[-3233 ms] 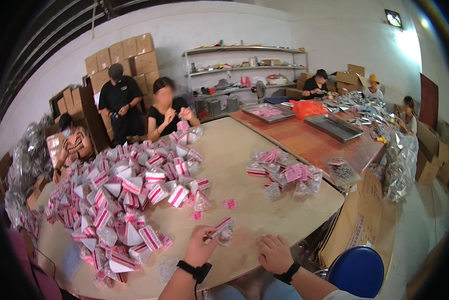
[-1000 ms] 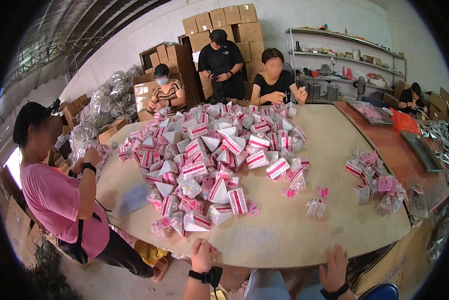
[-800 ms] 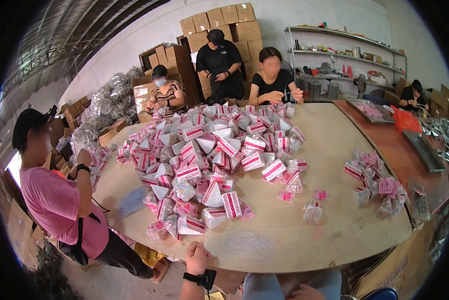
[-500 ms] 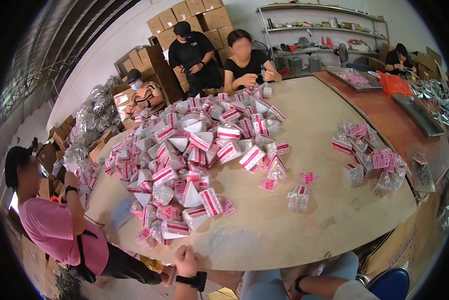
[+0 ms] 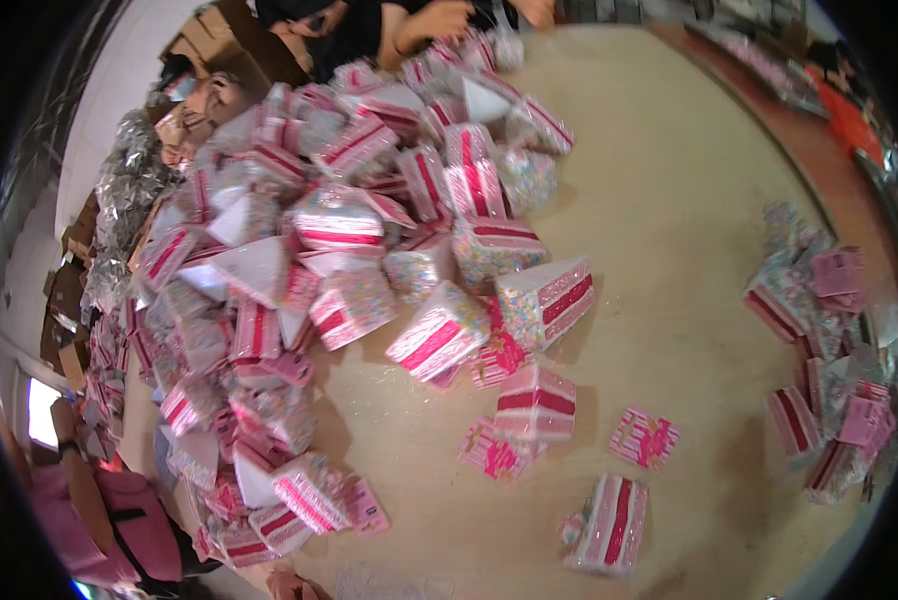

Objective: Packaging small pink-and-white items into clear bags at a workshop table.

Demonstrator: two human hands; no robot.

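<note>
At the bottom edge only a blurred bit of my left hand (image 5: pixel 294 585) shows, beside the near end of a heap of wrapped cake-slice shapes (image 5: pixel 344 220). Its fingers are cut off, so whether it holds anything is hidden. My right hand is out of the picture. The slices are white and pink with a red stripe and speckled sides, in clear wrap. Nearest the front, one slice (image 5: pixel 614 525) lies apart on the table. Another slice (image 5: pixel 536 402) sits farther back, next to a pink printed card (image 5: pixel 494 450). A second pink card (image 5: pixel 645 438) lies to its right.
The pale table (image 5: pixel 669 180) curves at its rim. A smaller group of wrapped slices with pink tags (image 5: pixel 829 320) lies at the right. Behind it runs a reddish-brown table (image 5: pixel 769 110). Co-workers sit or stand along the far side; a person in a pink shirt (image 5: pixel 129 515) is at left.
My view has tipped down and come closer, so the slices look larger and the far wall has gone. My left hand has slipped to the bottom edge; my right forearm has left the picture.
</note>
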